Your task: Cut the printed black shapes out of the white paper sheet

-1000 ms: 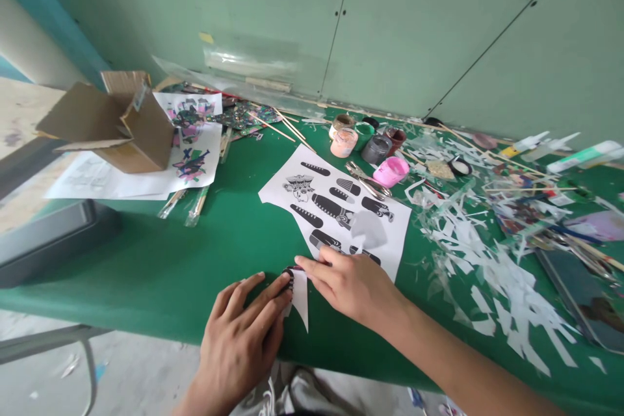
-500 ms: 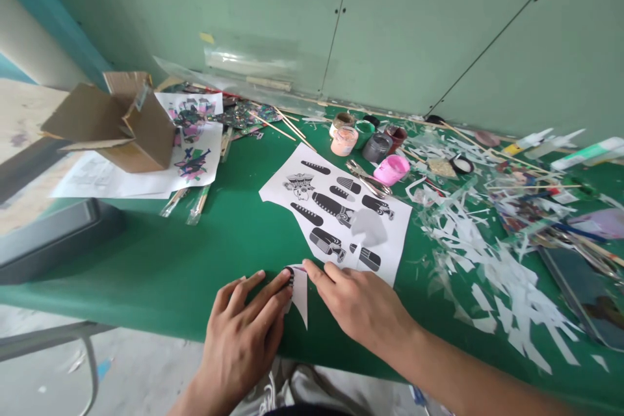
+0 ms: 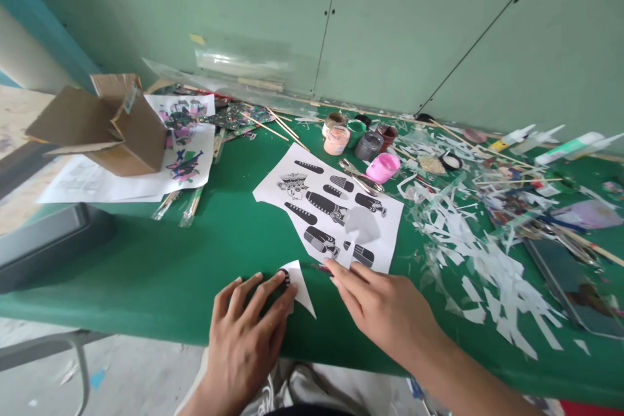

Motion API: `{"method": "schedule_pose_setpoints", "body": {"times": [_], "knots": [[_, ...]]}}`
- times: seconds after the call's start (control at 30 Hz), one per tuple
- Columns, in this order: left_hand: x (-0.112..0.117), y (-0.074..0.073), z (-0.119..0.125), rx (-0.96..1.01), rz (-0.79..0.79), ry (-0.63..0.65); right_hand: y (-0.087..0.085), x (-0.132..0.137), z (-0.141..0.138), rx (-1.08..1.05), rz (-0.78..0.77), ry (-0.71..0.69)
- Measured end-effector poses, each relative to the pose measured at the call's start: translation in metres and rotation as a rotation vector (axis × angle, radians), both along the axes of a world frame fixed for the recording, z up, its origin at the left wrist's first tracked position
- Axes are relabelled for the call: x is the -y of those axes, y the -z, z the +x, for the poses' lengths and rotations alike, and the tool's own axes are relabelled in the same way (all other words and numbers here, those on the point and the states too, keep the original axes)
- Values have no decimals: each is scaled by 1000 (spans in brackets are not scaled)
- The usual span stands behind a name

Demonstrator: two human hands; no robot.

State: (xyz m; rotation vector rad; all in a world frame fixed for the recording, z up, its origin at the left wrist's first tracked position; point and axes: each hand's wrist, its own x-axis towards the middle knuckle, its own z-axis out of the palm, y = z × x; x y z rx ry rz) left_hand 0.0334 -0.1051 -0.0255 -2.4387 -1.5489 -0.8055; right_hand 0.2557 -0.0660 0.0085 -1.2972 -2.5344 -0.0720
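Note:
My left hand (image 3: 251,325) lies with its fingers spread, pressing a small white paper piece (image 3: 303,289) with a black printed shape onto the green table. Closed in a pinch, my right hand (image 3: 385,305) holds what looks like a slim craft knife (image 3: 322,267); only its thin, reddish tip end shows, the rest hidden by the fingers. The tip is apart from the paper piece, to its right. Just beyond my right hand is a larger white sheet (image 3: 273,182) with black printed figure parts and one side cut away.
Open paint jars (image 3: 369,145) and pliers (image 3: 361,177) lie beyond the sheet. White paper scraps (image 3: 487,273) and a dark phone-like slab (image 3: 570,292) cover the right side. At left stand a cardboard box (image 3: 139,136) on printed sheets and a grey case (image 3: 53,240).
My right hand has moved right, taking the knife tip away from the paper piece. The piece has turned slightly under my left fingers. The whole view has shifted a little.

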Motion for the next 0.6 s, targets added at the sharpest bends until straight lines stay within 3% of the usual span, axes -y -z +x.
{"method": "schedule_pose_setpoints", "body": {"times": [0.27,0.6], "knots": [[3,3,6,105,18,-26,16,0,-33,-98,-80,22],[3,4,7,137,25,-26,16,0,-39,-91,-134,51]]}}
